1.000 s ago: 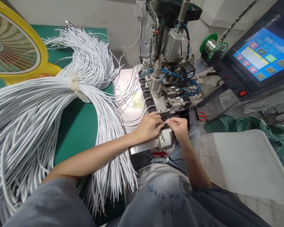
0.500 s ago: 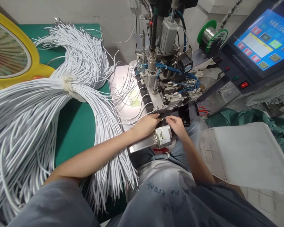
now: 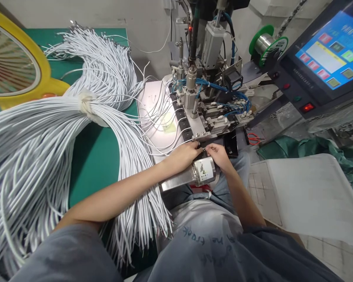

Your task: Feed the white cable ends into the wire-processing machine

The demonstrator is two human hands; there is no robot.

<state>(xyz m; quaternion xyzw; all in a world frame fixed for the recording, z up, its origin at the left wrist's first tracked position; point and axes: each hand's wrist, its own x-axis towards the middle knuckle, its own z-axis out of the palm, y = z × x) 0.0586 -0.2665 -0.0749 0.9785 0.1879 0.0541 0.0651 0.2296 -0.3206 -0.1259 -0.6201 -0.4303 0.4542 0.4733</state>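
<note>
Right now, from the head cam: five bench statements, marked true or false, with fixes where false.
1. The left hand and right hand are close together at the near edge of the machine. True.
2. The fan is left of the machine, the screen right of it. True.
3. The screen is dark. False: it is lit, mostly blue.
4. A pale tie gathers the bundle of white wires. True.
5. The bundle lies right of the machine. False: it lies left.
</note>
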